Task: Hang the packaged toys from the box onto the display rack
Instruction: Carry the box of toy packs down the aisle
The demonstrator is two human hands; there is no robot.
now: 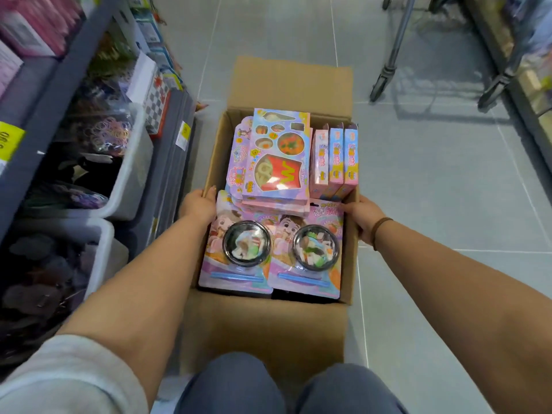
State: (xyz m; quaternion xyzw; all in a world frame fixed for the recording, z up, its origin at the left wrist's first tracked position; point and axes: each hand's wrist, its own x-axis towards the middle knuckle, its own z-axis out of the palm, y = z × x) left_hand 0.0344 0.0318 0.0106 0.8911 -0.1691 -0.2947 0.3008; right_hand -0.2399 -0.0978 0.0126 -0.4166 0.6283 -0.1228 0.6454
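An open cardboard box (263, 324) stands on the floor between my knees. Inside lie two pink blister cards with toy bowls, left (239, 249) and right (310, 252). Behind them is a stack of pink fast-food toy packs (277, 156). Three slim pink and blue boxes (334, 159) stand upright at the back right. My left hand (198, 204) grips the box's left wall, fingers curled over its rim. My right hand (360, 218) grips the right wall, thumb inside over the rim.
A grey shelf unit (38, 115) runs along the left, with white bins (131, 174) of small goods and boxed toys. Metal legs of a ladder or cart (388, 64) stand at the back right. Another shelf (534, 85) lines the right edge. Grey floor tiles (448, 189) lie between.
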